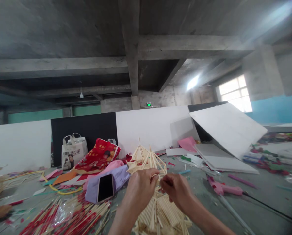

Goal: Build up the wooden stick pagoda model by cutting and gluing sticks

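Both my hands are raised in front of a pale model built from thin wooden sticks (149, 212), with pointed, roof-like tops at its far end. My left hand (143, 182) has its fingers curled together at the model's middle. Close beside it, my right hand (176, 189) is bent into a pinch, its fingertips almost meeting the left ones. Whatever is between the fingers of either hand is too small or hidden to make out. Parts of the model are covered by my hands and wrists.
A phone (105, 188) lies on purple cloth (122, 176) at left. Red and plain sticks (79, 217) are piled nearer. To the right are a pink glue gun (224, 188) with a black cord and white boards (226, 160). A white bag (73, 151) stands behind.
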The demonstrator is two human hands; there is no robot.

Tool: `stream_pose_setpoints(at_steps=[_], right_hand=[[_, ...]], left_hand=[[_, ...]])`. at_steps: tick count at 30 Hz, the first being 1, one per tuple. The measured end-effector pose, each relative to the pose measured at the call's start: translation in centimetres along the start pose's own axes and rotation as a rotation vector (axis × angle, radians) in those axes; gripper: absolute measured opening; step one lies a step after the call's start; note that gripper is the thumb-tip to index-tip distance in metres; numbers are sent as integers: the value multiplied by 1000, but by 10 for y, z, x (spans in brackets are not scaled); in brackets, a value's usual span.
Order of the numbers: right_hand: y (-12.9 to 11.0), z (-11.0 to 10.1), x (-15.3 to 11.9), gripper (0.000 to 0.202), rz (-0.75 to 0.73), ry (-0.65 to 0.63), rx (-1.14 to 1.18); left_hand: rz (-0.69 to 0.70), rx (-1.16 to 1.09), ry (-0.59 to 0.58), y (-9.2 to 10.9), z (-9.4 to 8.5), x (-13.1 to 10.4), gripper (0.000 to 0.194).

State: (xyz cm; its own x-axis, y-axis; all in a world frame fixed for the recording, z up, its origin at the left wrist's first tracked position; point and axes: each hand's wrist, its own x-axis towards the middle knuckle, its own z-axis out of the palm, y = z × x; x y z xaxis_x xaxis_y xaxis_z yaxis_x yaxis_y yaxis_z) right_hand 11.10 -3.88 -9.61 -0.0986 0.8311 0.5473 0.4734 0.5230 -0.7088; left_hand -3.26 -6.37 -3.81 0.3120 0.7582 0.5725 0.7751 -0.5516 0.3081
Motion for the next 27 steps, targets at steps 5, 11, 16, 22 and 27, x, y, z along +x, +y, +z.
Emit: stream_pose_setpoints(at_steps=[5,11,16,22,27], right_hand=[[4,3,0,25,-5,11,6],[3,2,1,24,-22,16,-8],[2,0,0,24,-47,5,-2],[-2,3,-1,30,35,-37,24],[-9,1,-2,35,52,-56,28]], left_hand=[[-2,-11,13,-2,0,0,29],[49,-25,-14,-1,1,1,33],[41,-15,-31,0,2,1,33],[54,-26,-41,0,0,1,32],[45,-36,-68,4,-2,0,31]])
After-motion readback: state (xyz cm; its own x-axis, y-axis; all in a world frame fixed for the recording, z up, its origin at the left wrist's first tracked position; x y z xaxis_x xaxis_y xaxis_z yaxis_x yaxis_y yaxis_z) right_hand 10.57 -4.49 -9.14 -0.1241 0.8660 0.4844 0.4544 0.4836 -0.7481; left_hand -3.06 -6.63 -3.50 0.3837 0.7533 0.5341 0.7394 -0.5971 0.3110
